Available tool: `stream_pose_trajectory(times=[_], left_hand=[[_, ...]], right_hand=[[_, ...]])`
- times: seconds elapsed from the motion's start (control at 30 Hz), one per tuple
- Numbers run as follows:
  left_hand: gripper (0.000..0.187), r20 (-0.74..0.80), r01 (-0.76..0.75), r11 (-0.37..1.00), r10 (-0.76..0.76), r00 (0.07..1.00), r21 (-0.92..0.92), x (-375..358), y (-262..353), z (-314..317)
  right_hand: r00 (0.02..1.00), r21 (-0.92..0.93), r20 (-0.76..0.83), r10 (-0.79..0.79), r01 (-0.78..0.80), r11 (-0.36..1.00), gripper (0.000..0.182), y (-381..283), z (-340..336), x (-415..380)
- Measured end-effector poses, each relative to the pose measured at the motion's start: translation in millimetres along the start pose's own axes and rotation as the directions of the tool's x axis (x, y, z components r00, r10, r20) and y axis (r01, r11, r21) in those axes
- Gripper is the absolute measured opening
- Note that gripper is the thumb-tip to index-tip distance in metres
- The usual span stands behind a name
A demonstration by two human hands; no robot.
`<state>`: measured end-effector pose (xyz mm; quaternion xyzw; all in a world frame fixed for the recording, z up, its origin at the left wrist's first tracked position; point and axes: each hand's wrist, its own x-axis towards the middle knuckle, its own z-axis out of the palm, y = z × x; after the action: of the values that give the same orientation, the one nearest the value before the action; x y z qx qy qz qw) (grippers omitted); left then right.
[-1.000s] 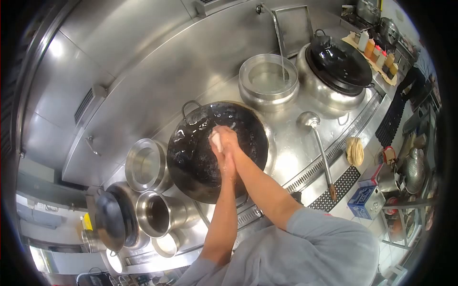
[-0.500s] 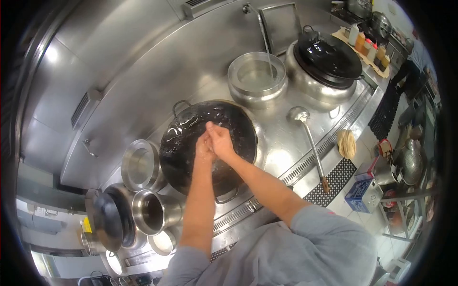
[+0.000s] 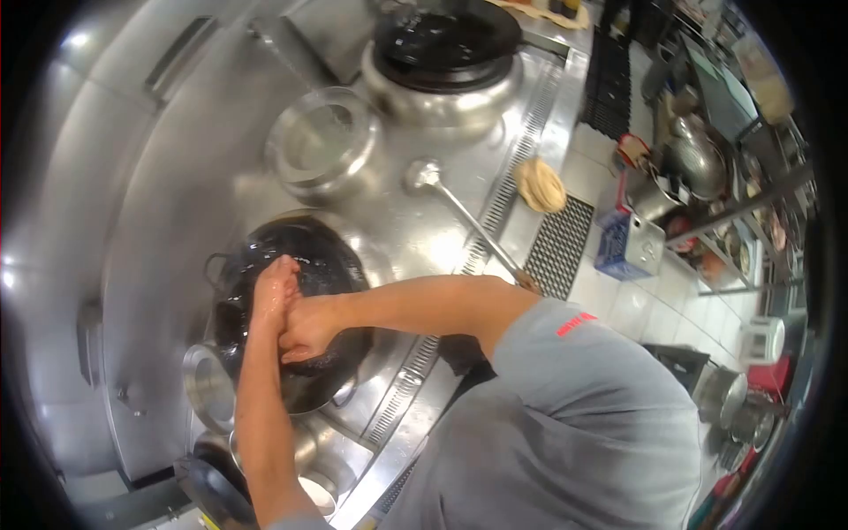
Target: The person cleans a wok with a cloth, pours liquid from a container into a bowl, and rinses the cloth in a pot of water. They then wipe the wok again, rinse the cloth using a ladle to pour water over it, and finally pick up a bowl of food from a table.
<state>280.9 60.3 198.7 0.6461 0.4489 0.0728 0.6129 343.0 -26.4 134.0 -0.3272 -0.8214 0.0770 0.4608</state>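
My left hand (image 3: 275, 290), wet and shining, is held over a black wok (image 3: 340, 258) with its fingers folded together. Against its wrist side lies my right hand (image 3: 311, 325), closed around the lower part of the left hand, with some of its fingers hidden behind it. Wet glints show on the wok's dark inside, and a loop handle (image 3: 215, 268) sticks out at its left. Beyond it stands a round steel pot (image 3: 281, 163) with clear liquid inside. A long-handled ladle (image 3: 473, 221) rests on the steel counter to the right.
A second black wok (image 3: 450, 40) sits on a steel ring at the back. Steel containers (image 3: 208, 389) crowd the left front. A slotted drain channel (image 3: 411, 380) runs along the counter. Right of it are a tan bundle (image 3: 540, 185), a perforated black mat (image 3: 565, 238) and a blue box (image 3: 629, 247).
The view has swung right, so the wok and counter appear further left. My right hand has slid from beside my left fingers down towards the left wrist.
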Motion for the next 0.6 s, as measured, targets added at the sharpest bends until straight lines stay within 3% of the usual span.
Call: stream_pose_trajectory(times=[0.03,0.07,0.13,0.17,0.2,0.23,0.27,0.3,0.33,0.37,0.4,0.43,0.47,0.5,0.53,0.57,0.6], left_hand=[[0.031,-0.039,-0.011,0.994,0.015,0.999,0.107,4,-4,3],[0.038,-0.026,-0.137,0.826,0.181,0.983,0.546,28,-20,1],[0.044,0.11,-0.289,0.396,0.416,0.903,0.871,33,-22,32],[0.048,0.088,-0.286,0.448,0.412,0.907,0.847,33,-19,46],[0.05,0.119,-0.396,0.466,0.517,0.848,0.791,46,-30,50],[0.052,0.052,-0.226,0.703,0.26,0.964,0.674,32,1,72],[0.051,0.058,-0.186,0.933,0.177,0.983,0.309,10,21,94],[0.05,0.042,-0.216,0.95,0.213,0.976,0.226,4,12,105],[0.05,0.025,-0.265,0.954,0.264,0.964,0.139,2,6,114],[0.049,0.006,-0.321,0.946,0.321,0.947,0.053,2,2,123],[0.047,0.003,-0.378,0.882,0.393,0.919,0.28,6,-28,133],[0.046,0.02,-0.41,0.769,0.46,0.888,0.491,2,-59,146],[0.046,0.107,-0.148,0.789,0.104,0.989,0.596,-31,-55,166],[0.047,0.237,-0.339,0.685,0.243,0.941,0.645,-44,-98,183],[0.048,0.365,-0.313,0.563,0.021,0.931,0.765,-64,-114,208],[0.055,0.454,-0.387,0.613,0.051,0.889,0.689,-83,-145,224],[0.071,0.456,-0.532,0.541,0.281,0.844,0.652,-93,-211,237]], right_hand=[[0.999,-0.039,0.047,-0.018,0.02,0.999,0.032,6,1,-5],[0.994,-0.064,0.1,-0.046,0.052,0.997,0.033,9,4,-11],[0.99,0.002,0.139,0.017,-0.017,1.0,0.036,8,3,-27],[0.992,0.012,0.105,-0.076,0.075,0.997,0.035,23,17,-37],[0.949,-0.04,0.303,0.093,-0.085,0.996,0.033,8,-19,-41],[0.93,-0.108,0.316,0.187,-0.16,0.981,0.031,6,-35,-52],[0.887,-0.208,0.328,0.326,-0.269,0.941,0.025,-12,-70,-58],[0.936,-0.087,0.064,0.346,-0.34,0.936,0.022,-19,-85,-73],[0.856,-0.073,0.128,0.501,-0.496,0.865,0.025,-21,-105,-98],[0.752,-0.075,0.089,0.653,-0.649,0.757,0.029,-32,-123,-122],[0.623,-0.075,0.043,0.781,-0.777,0.625,0.034,-41,-141,-144],[0.562,-0.077,0.052,0.825,-0.822,0.565,0.038,-48,-149,-169],[0.496,-0.078,0.06,0.866,-0.863,0.5,0.042,-52,-147,-199],[0.444,-0.119,0.084,0.892,-0.884,0.451,0.04,-46,-132,-234],[0.392,-0.156,0.107,0.914,-0.901,0.405,0.039,-39,-111,-270],[0.353,-0.311,0.092,0.931,-0.878,0.363,0.04,-42,-93,-294],[0.341,-0.461,0.076,0.937,-0.821,0.337,0.04,-45,-76,-310]])
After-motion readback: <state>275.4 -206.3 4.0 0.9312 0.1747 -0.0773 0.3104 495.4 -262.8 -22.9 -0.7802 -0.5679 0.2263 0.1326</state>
